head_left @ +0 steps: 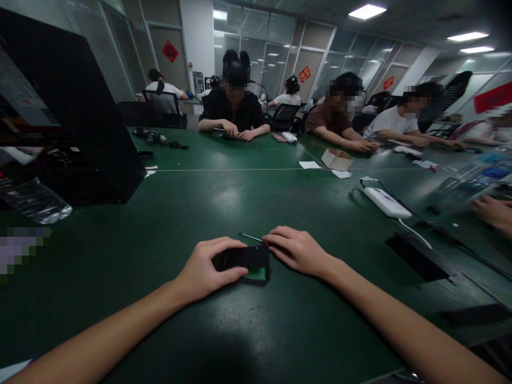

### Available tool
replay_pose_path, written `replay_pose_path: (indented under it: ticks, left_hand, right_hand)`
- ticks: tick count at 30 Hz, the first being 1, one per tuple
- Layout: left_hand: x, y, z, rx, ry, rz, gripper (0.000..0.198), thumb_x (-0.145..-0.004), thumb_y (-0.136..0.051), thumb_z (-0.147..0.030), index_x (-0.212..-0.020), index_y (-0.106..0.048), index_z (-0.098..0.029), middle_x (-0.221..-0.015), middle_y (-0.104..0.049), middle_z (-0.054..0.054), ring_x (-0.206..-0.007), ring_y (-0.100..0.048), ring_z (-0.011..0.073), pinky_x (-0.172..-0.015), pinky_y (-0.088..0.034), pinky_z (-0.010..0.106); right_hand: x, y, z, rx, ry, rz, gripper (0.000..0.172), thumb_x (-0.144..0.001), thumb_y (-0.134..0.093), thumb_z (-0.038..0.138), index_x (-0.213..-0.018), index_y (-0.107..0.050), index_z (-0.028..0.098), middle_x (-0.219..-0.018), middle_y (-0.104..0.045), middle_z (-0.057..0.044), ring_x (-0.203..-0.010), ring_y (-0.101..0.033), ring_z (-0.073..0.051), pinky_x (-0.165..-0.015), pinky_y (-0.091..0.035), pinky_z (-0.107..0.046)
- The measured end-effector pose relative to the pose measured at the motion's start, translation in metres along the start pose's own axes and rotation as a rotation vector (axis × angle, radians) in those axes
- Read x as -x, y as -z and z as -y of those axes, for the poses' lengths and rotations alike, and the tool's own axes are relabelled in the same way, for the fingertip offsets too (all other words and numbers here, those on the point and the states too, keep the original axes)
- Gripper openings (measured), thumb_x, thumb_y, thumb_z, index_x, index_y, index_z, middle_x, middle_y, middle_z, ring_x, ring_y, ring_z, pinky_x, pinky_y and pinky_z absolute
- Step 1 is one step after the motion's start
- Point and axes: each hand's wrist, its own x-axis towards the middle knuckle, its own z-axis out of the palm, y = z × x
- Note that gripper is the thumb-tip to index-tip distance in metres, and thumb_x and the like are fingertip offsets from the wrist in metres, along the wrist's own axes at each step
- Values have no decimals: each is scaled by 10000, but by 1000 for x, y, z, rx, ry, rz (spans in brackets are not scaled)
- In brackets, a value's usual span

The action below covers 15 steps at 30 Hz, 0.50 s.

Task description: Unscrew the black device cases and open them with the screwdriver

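Observation:
My left hand (208, 269) is closed around a small black case (246, 258) on the green tabletop, thumb on its near side and fingers over the far side. Part of the case's top is uncovered, and a green circuit board (258, 273) shows there. Just to the right, my right hand (298, 248) lies low over the table with its fingers on a screwdriver (250, 237). Its thin metal shaft points left, behind the case. Only a bit of red handle shows at my fingertips; the rest is hidden under the hand.
A large black computer case (100, 122) stands at the left beside a clear plastic bottle (44, 202). On the right lie a white power strip (386, 202) with cables and a dark slot in the table (418, 257). An open cardboard box (336, 160) sits farther back. Several people work around the table.

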Motion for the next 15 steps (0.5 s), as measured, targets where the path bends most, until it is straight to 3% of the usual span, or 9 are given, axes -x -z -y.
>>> replay_pose_path:
  ticks: [4,8,12,15]
  left_hand:
    - [-5,1,7,242,213,-63,364,-889,-676,-466,-1070,-757,-160,-988,-782,90,-908,-713,249,-837,-542,361]
    - [-12,1,17,348,325,-130,603,-951,-494,-642,-779,-758,-128,-785,-752,101,-739,-665,221,-751,-521,343]
    - [-17,-1,24,469,401,-182,635,-918,-526,-690,-732,-730,-118,-738,-726,99,-685,-631,195,-716,-496,319]
    - [-18,-3,28,576,425,-206,646,-910,-536,-701,-734,-711,-105,-694,-700,88,-644,-608,176,-683,-474,302]
  right_hand:
    - [0,0,1,-5,3,-16,292,-1029,-461,289,-1221,-658,189,-1100,-705,-105,-941,-684,-184,-755,-572,-295]
    - [-1,0,2,-27,19,-53,279,-1029,-470,297,-1178,-675,179,-1069,-707,-107,-922,-674,-190,-762,-570,-317]
    - [-2,2,8,-106,50,-140,305,-1035,-450,330,-1159,-667,155,-1080,-705,-125,-946,-654,-214,-807,-561,-373]
    - [-4,2,21,-183,82,-198,456,-1022,-429,492,-1238,-630,144,-1154,-690,-156,-1023,-636,-256,-869,-552,-443]
